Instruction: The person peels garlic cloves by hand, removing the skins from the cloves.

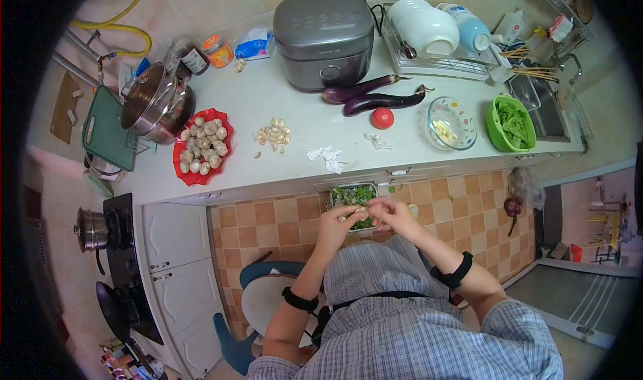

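Observation:
My left hand [335,227] is closed on a garlic clove [362,213], held above a container of green leaves [355,195] low in front of my body. Close beside it, my right hand [395,216] has its thumb and fingers pinched together at the clove; what they grip is too small to make out. On the counter, a red dish [179,158] holds whole garlic bulbs [203,145]. A pile of unpeeled cloves [273,133] lies to its right. Pale peeled cloves [443,131] rest in a clear glass bowl [462,109].
Two eggplants [385,102] and a tomato [382,118] lie before a rice cooker [323,38]. Crumpled tissue [326,158] is near the counter's front edge. A green basket of leaves [512,122] stands by the sink [552,112]. A steel pot [157,102] sits left.

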The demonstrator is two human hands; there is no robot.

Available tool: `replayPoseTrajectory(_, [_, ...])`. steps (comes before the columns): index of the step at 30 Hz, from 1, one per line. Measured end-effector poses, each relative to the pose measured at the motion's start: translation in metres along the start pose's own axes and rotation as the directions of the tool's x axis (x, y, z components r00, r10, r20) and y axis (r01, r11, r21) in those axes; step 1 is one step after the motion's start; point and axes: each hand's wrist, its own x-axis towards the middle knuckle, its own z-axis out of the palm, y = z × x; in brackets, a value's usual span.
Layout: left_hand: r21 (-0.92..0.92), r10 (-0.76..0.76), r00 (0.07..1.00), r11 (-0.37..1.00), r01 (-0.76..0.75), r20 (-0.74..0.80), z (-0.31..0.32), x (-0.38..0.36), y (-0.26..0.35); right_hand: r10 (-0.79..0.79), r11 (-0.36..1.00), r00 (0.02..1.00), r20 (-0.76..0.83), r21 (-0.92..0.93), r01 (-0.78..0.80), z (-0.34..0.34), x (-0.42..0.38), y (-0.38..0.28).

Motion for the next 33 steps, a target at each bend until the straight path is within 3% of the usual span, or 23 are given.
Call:
replayPoseTrajectory(1, [0.0,0.0,1.0,1.0,0.0,0.001,0.0,-0.001,0.004,-0.192,0.973,0.981,-0.019,-0.138,0.188,0.004,0.001,0.005])
replayPoseTrajectory(2, [0.068,-0.1,0.995,0.993,0.1,0.008,0.0,-0.003,0.009,-0.378,0.892,0.926,-0.012,-0.274,0.36,0.005,0.003,0.008])
replayPoseTrajectory(3, [0.137,-0.2,0.98,0.971,0.197,0.01,0.001,-0.005,0.015,-0.378,0.892,0.926,-0.014,-0.274,0.36,0.004,0.004,0.011])
replayPoseTrajectory(4, [0.138,-0.2,0.98,0.971,0.197,0.011,0.002,-0.005,0.016,-0.386,0.889,0.922,-0.022,-0.276,0.366,0.003,0.007,0.013])
replayPoseTrajectory(7, [0.013,-0.249,0.968,0.968,0.249,0.017,0.002,-0.005,0.015,-0.392,0.895,0.919,-0.024,-0.24,0.376,0.003,0.007,0.01])
replayPoseTrajectory(9, [-0.199,-0.315,0.947,0.925,0.323,0.068,0.002,-0.005,0.012,-0.39,0.903,0.92,-0.02,-0.201,0.379,0.003,0.007,0.008])
replayPoseTrajectory(15, [-0.339,-0.285,0.954,0.892,0.299,0.091,0.003,-0.005,0.013,-0.459,0.87,0.888,0.02,-0.192,0.454,0.004,0.007,0.005])
replayPoseTrajectory(19, [-0.315,-0.24,0.969,0.916,0.248,0.062,0.005,-0.004,0.016,-0.519,0.834,0.854,-0.031,-0.239,0.498,0.006,0.004,0.008])
replayPoseTrajectory(25, [-0.206,-0.195,0.98,0.961,0.182,-0.04,0.014,-0.003,0.016,-0.582,0.737,0.813,0.006,-0.419,0.53,0.007,-0.002,0.001])
replayPoseTrajectory(27, [0.066,-0.103,0.989,0.992,0.111,-0.109,0.018,-0.001,0.014,-0.615,0.693,0.788,0.012,-0.469,0.548,0.006,0.003,0.009])
replayPoseTrajectory(28, [0.063,-0.099,0.989,0.992,0.106,-0.113,0.019,-0.001,0.014,-0.593,0.733,0.805,-0.03,-0.433,0.524,0.006,0.006,0.013])
replayPoseTrajectory(30, [0.345,0.093,0.991,0.937,-0.053,-0.1,0.02,0.0,0.016,-0.567,0.771,0.821,-0.069,-0.395,0.5,0.007,0.009,0.019])
replayPoseTrajectory(33, [0.339,0.098,0.991,0.939,-0.061,-0.093,0.021,0.004,0.007,-0.512,0.817,0.851,-0.115,-0.37,0.442,0.009,0.012,0.024])
